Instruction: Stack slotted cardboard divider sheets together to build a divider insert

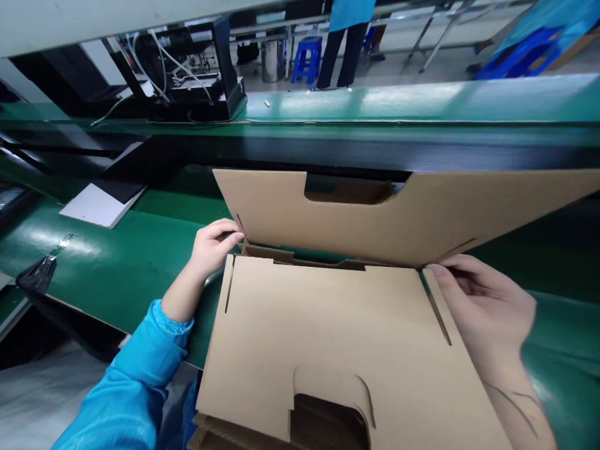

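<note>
Pinching the cardboard box (323, 312) over the green bench (135, 262) at its two far corners, with the left hand (216, 245) and right hand (487, 306) well apart. Best to press both ends evenly at the foot of the raised flap (403, 219), without bending the slotted edges (443, 303).
</note>
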`<state>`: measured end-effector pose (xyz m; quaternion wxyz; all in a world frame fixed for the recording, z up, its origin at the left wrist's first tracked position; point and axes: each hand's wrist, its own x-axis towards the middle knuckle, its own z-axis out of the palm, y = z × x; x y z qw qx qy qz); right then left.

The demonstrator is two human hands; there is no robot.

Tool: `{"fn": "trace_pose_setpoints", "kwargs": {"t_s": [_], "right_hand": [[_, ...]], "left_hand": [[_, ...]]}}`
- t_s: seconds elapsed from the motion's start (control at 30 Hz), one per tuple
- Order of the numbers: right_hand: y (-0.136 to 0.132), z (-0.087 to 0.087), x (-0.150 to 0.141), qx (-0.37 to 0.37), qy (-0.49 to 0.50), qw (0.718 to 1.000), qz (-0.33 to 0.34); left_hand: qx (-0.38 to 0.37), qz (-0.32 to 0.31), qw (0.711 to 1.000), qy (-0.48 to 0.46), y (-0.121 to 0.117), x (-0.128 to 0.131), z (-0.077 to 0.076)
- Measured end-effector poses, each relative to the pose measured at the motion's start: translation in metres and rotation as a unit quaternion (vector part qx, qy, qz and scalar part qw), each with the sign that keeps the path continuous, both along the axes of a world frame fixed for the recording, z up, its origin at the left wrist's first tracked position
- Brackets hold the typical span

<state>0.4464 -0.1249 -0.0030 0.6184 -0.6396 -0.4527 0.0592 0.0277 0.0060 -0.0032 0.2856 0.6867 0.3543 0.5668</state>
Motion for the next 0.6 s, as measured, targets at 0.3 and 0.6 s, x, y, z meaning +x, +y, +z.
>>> {"fn": "trace_pose_setpoints", "kwargs": {"t_s": [0.3,0.6], "right_hand": [[0.01,0.001,0.005,-0.052,0.032,0.997,0.038],[0.017,-0.007,0.021,-0.135,0.092,0.969,0.186]], "left_hand": [[0.025,0.028,0.999,0.008,-0.003,0.001,0.003],[-0.014,-0.032,0.996,0.079,0.007,-0.017,0.002]]}}
